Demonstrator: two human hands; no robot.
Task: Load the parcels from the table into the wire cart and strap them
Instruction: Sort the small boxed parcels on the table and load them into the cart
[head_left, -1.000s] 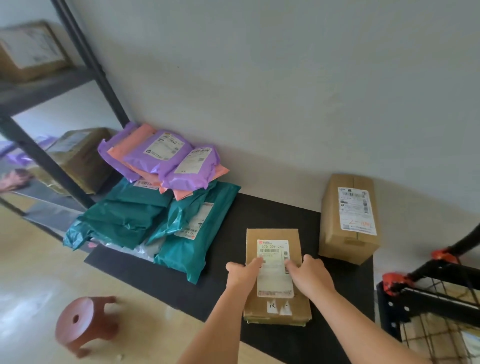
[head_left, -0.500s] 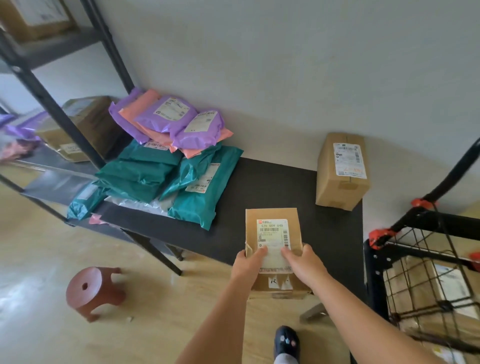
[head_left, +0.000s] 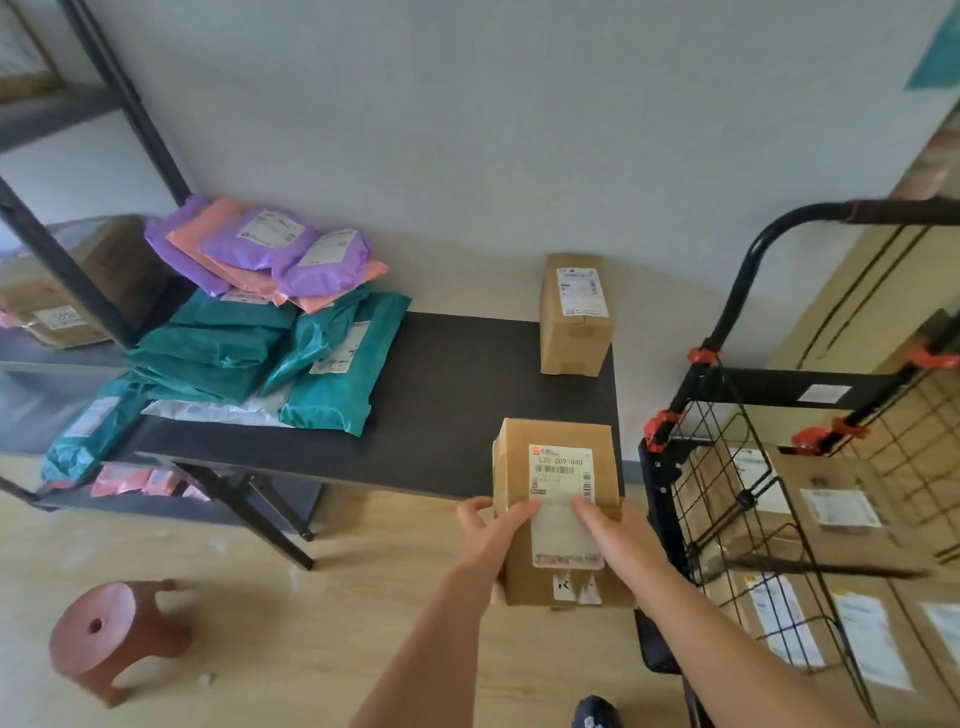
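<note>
Fingers (head_left: 519, 512) of my left hand (head_left: 493, 530) curl round the left side of a cardboard box (head_left: 556, 434), with the thumb wrapped over its left edge. My right hand (head_left: 618, 535) clamps the opposite side, its fingers lying across the white shipping label (head_left: 561, 467) on the top face. Both hands grip the one box, which I am holding in the air. Its far end shows over the near right corner of the black table (head_left: 467, 395) and its near end over the wooden floor (head_left: 322, 623).

Just to the right of the box stands the wire cart (head_left: 660, 483), a black frame with orange clips and mesh sides. Several labelled cartons (head_left: 852, 499) already lie inside it.

On the table, a second box (head_left: 574, 322) stands at the far right corner against the wall, well apart from the one in my hands. At the left end of the table lies a heap of teal mailers (head_left: 332, 384). Purple mailers (head_left: 275, 244) and salmon mailers (head_left: 208, 234) are stacked on top of them towards the wall.

Left of the table is a dark shelf rack (head_left: 67, 270) holding more cartons, which are blurred. A small reddish stool (head_left: 114, 634) sits on the floor at lower left, and the toe of a dark shoe (head_left: 595, 714) shows at the bottom edge.
</note>
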